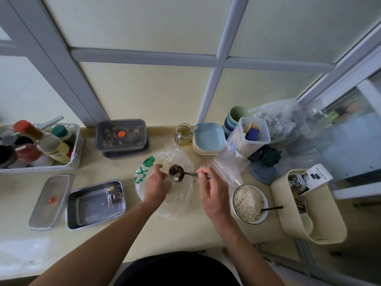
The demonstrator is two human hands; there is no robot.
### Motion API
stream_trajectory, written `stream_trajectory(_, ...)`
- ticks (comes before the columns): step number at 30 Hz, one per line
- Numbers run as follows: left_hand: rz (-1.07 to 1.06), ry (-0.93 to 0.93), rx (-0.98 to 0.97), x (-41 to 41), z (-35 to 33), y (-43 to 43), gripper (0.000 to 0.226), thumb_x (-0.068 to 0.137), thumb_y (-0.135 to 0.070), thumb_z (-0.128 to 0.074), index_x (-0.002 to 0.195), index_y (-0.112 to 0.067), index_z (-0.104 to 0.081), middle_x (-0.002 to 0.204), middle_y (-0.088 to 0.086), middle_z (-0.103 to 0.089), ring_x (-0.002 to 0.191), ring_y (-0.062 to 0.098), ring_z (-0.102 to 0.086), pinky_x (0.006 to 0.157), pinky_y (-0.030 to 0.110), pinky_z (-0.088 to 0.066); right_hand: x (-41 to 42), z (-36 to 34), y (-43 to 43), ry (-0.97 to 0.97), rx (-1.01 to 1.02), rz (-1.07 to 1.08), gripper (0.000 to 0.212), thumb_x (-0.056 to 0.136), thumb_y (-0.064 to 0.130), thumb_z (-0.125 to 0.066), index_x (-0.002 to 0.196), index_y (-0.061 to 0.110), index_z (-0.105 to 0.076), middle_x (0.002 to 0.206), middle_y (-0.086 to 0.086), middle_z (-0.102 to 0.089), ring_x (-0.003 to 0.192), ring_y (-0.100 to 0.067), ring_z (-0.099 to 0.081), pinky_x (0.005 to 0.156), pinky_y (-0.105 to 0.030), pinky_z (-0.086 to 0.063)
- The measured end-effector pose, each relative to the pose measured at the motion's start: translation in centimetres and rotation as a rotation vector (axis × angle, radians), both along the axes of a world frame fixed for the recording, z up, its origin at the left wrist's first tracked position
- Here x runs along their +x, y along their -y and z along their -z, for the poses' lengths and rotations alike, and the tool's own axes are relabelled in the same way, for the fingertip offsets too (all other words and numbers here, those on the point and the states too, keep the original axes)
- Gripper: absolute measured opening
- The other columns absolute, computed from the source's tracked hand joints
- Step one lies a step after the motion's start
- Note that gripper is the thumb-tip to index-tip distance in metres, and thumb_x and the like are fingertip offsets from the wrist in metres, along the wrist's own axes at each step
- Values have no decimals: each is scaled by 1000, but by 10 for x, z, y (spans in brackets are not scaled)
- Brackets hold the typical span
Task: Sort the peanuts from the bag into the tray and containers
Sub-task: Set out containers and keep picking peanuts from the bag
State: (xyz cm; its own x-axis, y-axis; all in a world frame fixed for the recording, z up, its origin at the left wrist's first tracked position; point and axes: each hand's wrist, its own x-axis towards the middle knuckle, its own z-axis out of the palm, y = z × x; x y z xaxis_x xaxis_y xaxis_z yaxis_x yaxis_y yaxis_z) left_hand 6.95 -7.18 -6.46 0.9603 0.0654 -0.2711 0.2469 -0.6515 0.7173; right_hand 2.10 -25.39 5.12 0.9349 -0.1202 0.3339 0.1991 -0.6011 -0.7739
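Frosted window panes (pixel 144 96) in pale grey frames back a smooth cream counter (pixel 185 234) where a person sorts peanuts by the spoonful. At far left, a white slotted basket (pixel 72 153) holds capped bottles. Near the front edge, a rectangular metal tray (pixel 92 205) with rounded corners lies open, with a small dark packet (pixel 115 195) in its far right corner and its matte lid (pixel 51 201) just beside it. A dark, clear-lidded container (pixel 121 134) stands by the window.

At centre, a thin, crinkled plastic bag (pixel 179 205) with green print lies slack on the counter. The left hand (pixel 156 182) rests on the bag, fingers bent down to the film; whether it pinches the film cannot be told. The right hand (pixel 212 193) pinches the handle of a polished steel ladle (pixel 176 172), whose round cup sits over the bag with a few dark peanuts (pixel 176 169) in it.

The tray lies well to the left, beyond the left hand. The ladle's cup is shallow and slick, so a tilt on that crossing could roll nuts onto the counter. The loose film could cling to the ladle and drag. A bowl of pale grain (pixel 250 203) sits just beside the right wrist, where a careless swing could knock it.
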Motion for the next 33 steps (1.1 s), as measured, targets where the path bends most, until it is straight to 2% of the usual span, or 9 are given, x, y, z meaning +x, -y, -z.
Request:
stream_trajectory(3, -37, -1, -42, 4, -2, -1, 62, 86, -11, -76, 136, -10, -40, 107, 5, -70, 95, 26, -67, 78, 36, -52, -7, 5, -4, 74, -76, -111, 16, 107, 20, -49, 104, 15, -64, 84, 5, -61, 69, -15, -57, 62, -32, -50)
stream_trajectory(6, -49, 14, -64, 6, -6, -2, 56, 89, -16, -75, 135, -9, -44, 104, 2, -69, 89, 22, -68, 71, 29, -45, -10, 9, -5, 147, -170, -199, 17, 109, 23, -47, 108, 16, -63, 83, -3, -61, 68, -23, -58, 61, -38, -51)
stream_trajectory(9, -59, 16, -52, 7, -10, -5, 51, 87, -18, -77, 129, -14, -48, 100, -6, -68, 83, 14, -64, 60, 20, -39, -10, 9, -6, 182, -217, -242, 16, 108, 22, -50, 110, 16, -64, 84, -5, -62, 68, -26, -59, 62, -38, -52)
stream_trajectory(14, -64, -49, -33, 8, -6, -9, 49, 87, -25, -78, 130, -14, -56, 108, -4, -67, 94, 14, -61, 76, 26, -42, -9, 9, -9, 189, -237, -252, 12, 108, 22, -51, 111, 18, -62, 82, -4, -59, 66, -25, -55, 60, -37, -50)
stream_trajectory(19, -44, -101, -18, 11, 0, -12, 46, 87, -25, -77, 129, -13, -62, 116, 2, -70, 104, 18, -64, 84, 27, -45, -9, 9, -9, 161, -241, -257, 10, 107, 21, -52, 111, 19, -61, 82, -4, -59, 66, -25, -55, 61, -37, -50)
stream_trajectory(26, -99, -128, -109, 12, -3, -11, 41, 84, -21, -80, 119, -18, -59, 107, -6, -69, 98, 16, -65, 90, 35, -54, -12, 9, -7, 188, -249, -302, 10, 106, 19, -54, 112, 17, -63, 85, -4, -62, 69, -26, -58, 63, -39, -53)
stream_trajectory(33, -102, -110, -135, 16, -13, -7, 38, 83, -16, -80, 113, -14, -57, 98, -7, -67, 94, 17, -63, 76, 28, -46, -14, 5, -10, 221, -262, -313, 10, 106, 17, -56, 111, 15, -64, 84, -4, -61, 70, -26, -57, 63, -37, -52)
